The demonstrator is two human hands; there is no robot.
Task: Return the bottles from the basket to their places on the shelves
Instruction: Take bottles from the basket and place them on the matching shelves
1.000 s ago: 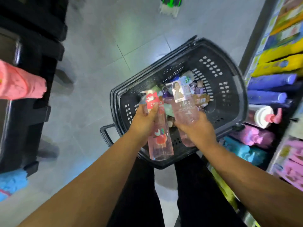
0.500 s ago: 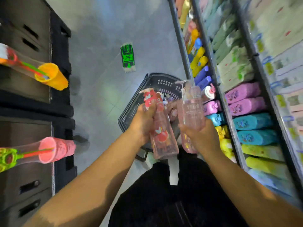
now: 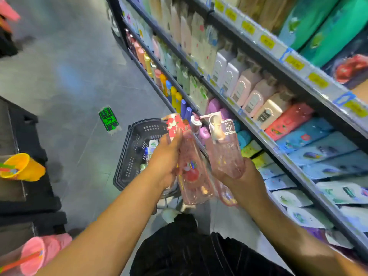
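Holding two clear pink bottles up over the aisle, side by side. Clasping the red-labelled bottle [image 3: 192, 176] in the left grip [image 3: 166, 163], fingers curled round its middle, thumb up at the label. Cradling the pump bottle [image 3: 226, 154] from below in the right grip [image 3: 242, 177], fingers wrapped about its base. Just beyond, on grey floor [image 3: 79, 76], a black basket [image 3: 129, 156] with more bottles inside. To the right, slanting shelves [image 3: 260, 134] packed with coloured bottles and packs.
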